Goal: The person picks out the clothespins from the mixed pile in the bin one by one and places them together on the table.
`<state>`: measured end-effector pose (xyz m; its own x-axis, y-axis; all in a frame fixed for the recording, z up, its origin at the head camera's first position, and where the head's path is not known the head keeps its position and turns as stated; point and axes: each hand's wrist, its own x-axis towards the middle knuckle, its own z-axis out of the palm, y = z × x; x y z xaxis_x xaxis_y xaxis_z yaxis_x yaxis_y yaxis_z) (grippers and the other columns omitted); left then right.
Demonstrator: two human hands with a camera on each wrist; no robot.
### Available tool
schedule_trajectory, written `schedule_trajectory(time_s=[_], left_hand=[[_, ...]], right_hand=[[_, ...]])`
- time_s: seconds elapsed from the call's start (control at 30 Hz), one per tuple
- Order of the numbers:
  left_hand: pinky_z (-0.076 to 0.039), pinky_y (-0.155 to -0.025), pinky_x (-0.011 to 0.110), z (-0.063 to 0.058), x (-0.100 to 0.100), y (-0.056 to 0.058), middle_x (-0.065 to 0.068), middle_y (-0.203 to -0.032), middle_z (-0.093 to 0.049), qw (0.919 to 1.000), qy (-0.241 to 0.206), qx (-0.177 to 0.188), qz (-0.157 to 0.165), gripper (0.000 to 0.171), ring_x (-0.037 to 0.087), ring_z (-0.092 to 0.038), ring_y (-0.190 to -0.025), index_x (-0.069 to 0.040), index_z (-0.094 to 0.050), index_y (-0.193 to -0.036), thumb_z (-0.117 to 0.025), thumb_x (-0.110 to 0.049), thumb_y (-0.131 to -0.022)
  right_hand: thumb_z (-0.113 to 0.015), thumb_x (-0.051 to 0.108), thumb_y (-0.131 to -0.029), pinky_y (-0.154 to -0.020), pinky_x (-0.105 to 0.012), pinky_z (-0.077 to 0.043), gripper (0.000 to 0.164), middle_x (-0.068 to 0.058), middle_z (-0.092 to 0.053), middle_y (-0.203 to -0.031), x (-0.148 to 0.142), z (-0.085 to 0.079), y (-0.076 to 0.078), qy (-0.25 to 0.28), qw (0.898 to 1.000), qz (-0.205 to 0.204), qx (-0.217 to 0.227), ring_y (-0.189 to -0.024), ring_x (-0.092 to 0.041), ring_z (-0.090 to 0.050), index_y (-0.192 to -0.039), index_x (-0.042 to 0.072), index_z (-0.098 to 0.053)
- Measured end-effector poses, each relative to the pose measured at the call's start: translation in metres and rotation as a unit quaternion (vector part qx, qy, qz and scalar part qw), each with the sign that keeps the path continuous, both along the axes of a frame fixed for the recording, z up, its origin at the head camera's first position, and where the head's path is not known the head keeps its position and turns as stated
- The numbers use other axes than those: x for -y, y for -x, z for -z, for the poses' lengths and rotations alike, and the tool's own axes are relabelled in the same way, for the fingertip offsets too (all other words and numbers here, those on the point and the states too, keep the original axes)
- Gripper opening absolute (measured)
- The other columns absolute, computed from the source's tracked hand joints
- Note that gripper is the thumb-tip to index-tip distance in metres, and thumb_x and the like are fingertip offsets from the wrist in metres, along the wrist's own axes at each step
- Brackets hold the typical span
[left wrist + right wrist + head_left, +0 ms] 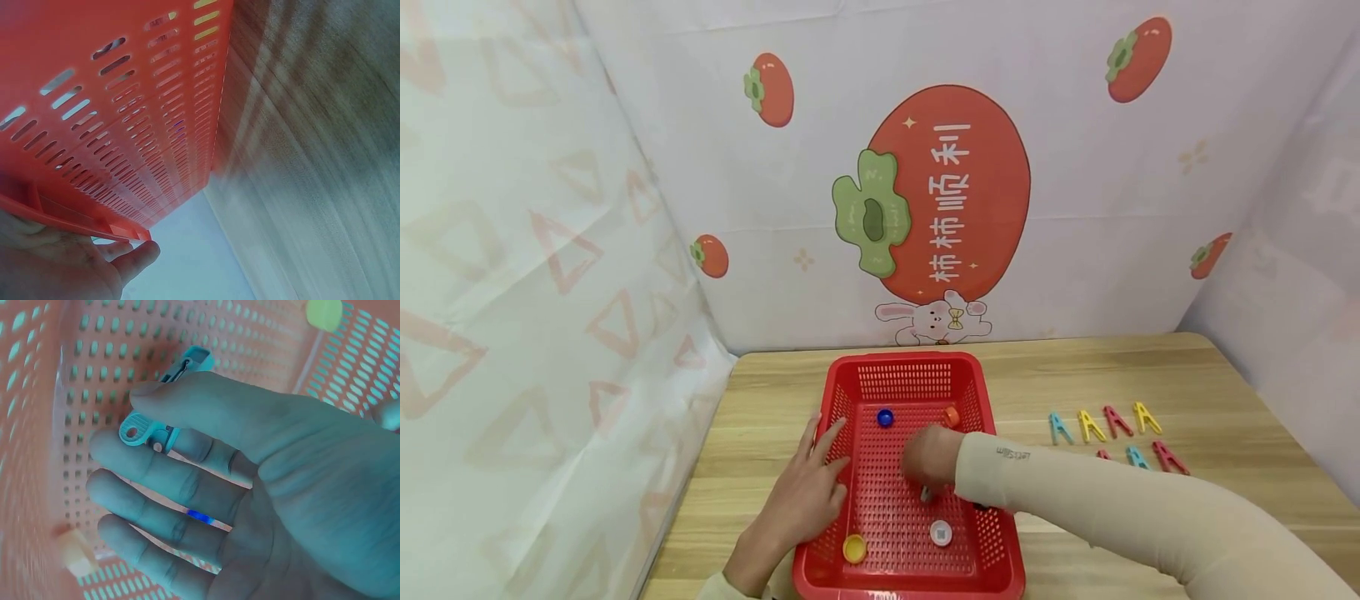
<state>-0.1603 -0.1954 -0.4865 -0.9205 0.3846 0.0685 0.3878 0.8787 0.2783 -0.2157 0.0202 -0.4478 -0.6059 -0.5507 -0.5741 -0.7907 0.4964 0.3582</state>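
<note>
My right hand [932, 457] reaches low into a red perforated plastic basket [910, 360]. Thumb and index finger pinch a small clothespin [145, 428], which looks teal in the right wrist view; its ribbed end has a hole, and the thumb covers its middle. The other fingers lie extended beneath it. My left hand [805, 492] rests at the basket's left rim, its fingers spread and fairly straight over the edge. Around the right hand in the basket lie a blue bottle cap [885, 417], an orange cap [951, 416], a white cap [941, 533] and a yellow cap [854, 548].
To the right of the basket, several clothespins lie in rows on the wooden table [1030, 375], among them a yellow clothespin [1091, 426] and a blue clothespin [1061, 427]. My right sleeve passes over the basket's right wall. A printed cloth [775, 275] hangs behind the table.
</note>
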Motion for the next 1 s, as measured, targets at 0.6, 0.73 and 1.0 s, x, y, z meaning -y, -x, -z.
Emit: schedule_trajectory(time_s=[0.6,0.73,1.0], left_hand=[[-0.030,-0.134,0.059,0.005,0.000,0.002,0.018,-0.175,-0.036,0.9999,0.004,-0.010,0.006,0.032,0.046,-0.012,-0.169,0.007,-0.079,-0.122,-0.071,-0.011,-0.096],[-0.031,-0.134,0.059,0.004,-0.001,0.001,0.018,-0.175,-0.036,0.9999,0.007,-0.009,0.006,0.032,0.047,-0.012,-0.168,0.007,-0.079,-0.122,-0.072,-0.011,-0.096],[-0.031,-0.134,0.060,0.004,0.000,0.001,0.019,-0.174,-0.037,0.9998,0.013,-0.011,0.005,0.032,0.049,-0.015,-0.167,0.006,-0.079,-0.122,-0.072,-0.011,-0.096]], right_hand=[[-0.088,0.042,-0.090,-0.080,-0.031,-0.066,0.031,0.004,-0.074,-0.087,-0.041,-0.036,0.020,0.155,0.984,0.087,0.015,-0.075,-0.012,-0.063,-0.111,0.024,-0.074],[-0.091,0.033,-0.089,-0.077,-0.031,-0.063,0.027,0.004,-0.072,-0.084,-0.051,-0.046,0.022,0.186,0.976,0.107,0.026,-0.076,-0.013,-0.061,-0.108,0.024,-0.073],[-0.089,0.032,-0.091,-0.073,-0.031,-0.063,0.024,0.006,-0.067,-0.081,-0.069,-0.055,0.023,0.212,0.972,0.097,0.011,-0.073,-0.013,-0.057,-0.101,0.024,-0.069]])
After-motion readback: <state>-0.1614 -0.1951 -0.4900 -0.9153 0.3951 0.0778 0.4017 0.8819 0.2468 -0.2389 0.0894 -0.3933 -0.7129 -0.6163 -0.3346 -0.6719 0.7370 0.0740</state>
